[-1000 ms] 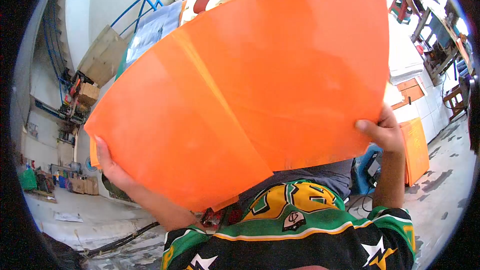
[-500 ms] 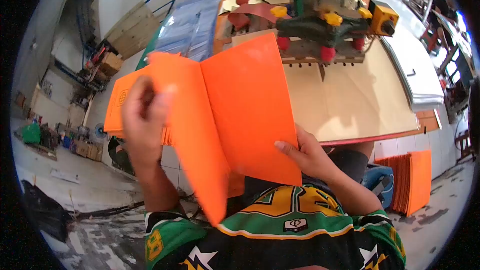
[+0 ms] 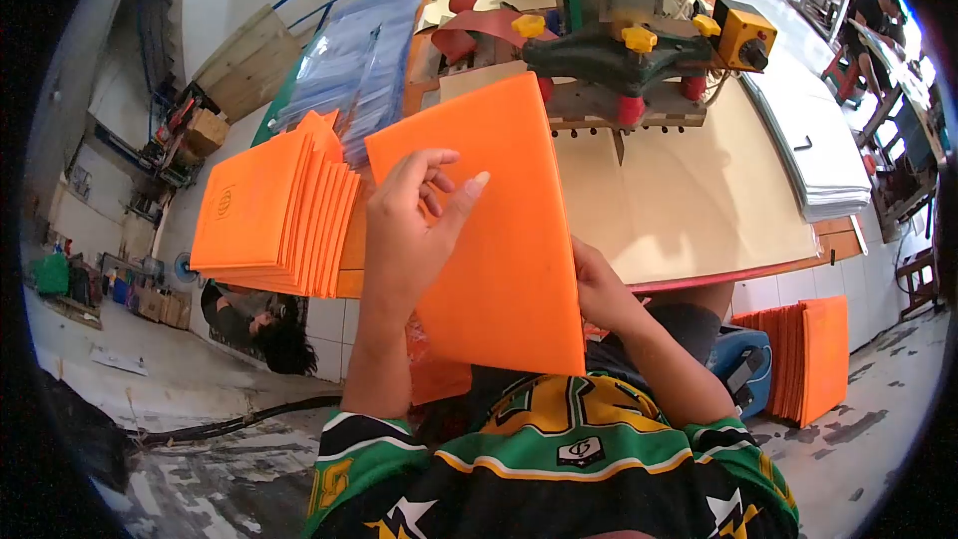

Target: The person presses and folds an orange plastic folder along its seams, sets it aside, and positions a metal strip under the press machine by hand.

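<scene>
So, leftmost from the press [image 3: 634, 60] there's a chunky pile of smooth orange covers [image 3: 249, 205], edges fanned like steps, with crinkly clear plastic [image 3: 354, 55] behind. Nearer the press, the left hand [image 3: 414, 230] is loosely open, fingers half curled over the flat orange folder [image 3: 499, 269]; can't tell if it's touching. That folder's a tilted, matte rectangle just in front of the press, and the right hand [image 3: 599, 289] has its right edge pinched. Right of the press: floppy white sheets [image 3: 813, 160], plus upright orange folders [image 3: 798, 359] lower down.
</scene>
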Available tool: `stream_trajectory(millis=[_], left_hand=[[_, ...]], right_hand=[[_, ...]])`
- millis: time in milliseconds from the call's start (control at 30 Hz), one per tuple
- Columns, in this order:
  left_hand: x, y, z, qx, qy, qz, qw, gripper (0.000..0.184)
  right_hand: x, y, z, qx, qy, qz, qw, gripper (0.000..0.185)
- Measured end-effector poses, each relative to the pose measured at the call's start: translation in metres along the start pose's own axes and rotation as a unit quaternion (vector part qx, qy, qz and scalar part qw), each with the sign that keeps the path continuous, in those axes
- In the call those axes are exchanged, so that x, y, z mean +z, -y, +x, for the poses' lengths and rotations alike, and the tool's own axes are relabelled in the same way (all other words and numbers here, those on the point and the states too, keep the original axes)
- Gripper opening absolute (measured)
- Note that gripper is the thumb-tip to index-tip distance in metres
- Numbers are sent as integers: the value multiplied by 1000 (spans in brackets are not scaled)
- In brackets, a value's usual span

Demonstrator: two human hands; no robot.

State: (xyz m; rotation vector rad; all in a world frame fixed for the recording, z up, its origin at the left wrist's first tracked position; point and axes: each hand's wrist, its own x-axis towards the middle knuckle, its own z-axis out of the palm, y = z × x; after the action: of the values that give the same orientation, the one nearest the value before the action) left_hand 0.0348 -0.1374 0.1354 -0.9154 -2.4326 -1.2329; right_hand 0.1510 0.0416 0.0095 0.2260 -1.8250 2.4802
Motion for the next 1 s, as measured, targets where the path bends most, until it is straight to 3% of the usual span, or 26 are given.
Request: stream_trajectory(millis=[133, 233, 267, 333, 400, 467, 533, 633, 667, 733, 867, 933, 1000], left_hand=[[4, 17, -17, -22, -56, -8, 998, 28], [2, 18, -27, 32, -139, 70, 987, 25], [1, 19, -29, 35, -139, 68, 987, 25], [1, 24, -35, 77, -235, 96, 964, 25], [-2, 29, -42, 74, -249, 92, 961, 27], [-6, 34, -48, 49, -311, 128, 941, 33], [-10, 50, -56, 40, -312, 144, 938, 43], [-9, 49, -59, -20, -324, -2, 946, 51], [-8, 51, -60, -19, -323, -2, 946, 51], [-5, 62, -62, -40, -285, -179, 941, 47], [-3, 72, -74, -66, -229, -239, 941, 44], [0, 71, -78, -119, -227, -324, 911, 41], [2, 77, -81, -124, -218, -319, 914, 47]], right_hand=[[-18, -13, -8, 66, -27, -6, 997, 42], [-24, -18, -12, 48, -11, 4, 999, 51], [-24, -19, -13, -4, -1, -3, 1000, 48], [-25, -12, -17, -58, 5, -11, 998, 46], [-27, 2, -26, 48, 14, 16, 999, 42], [-33, -3, -32, 57, 16, 19, 998, 42], [-36, -8, -34, 66, 21, 22, 997, 41], [-39, -8, -35, 31, 7, 14, 999, 22], [-40, -4, -36, 63, 8, 19, 998, 22], [-42, -2, -37, 95, 9, 24, 995, 21], [-45, 2, -40, 92, 20, 26, 995, 23], [-47, -1, -41, 86, 36, 26, 995, 24], [-48, -12, -41, 52, 31, 6, 998, 26]])
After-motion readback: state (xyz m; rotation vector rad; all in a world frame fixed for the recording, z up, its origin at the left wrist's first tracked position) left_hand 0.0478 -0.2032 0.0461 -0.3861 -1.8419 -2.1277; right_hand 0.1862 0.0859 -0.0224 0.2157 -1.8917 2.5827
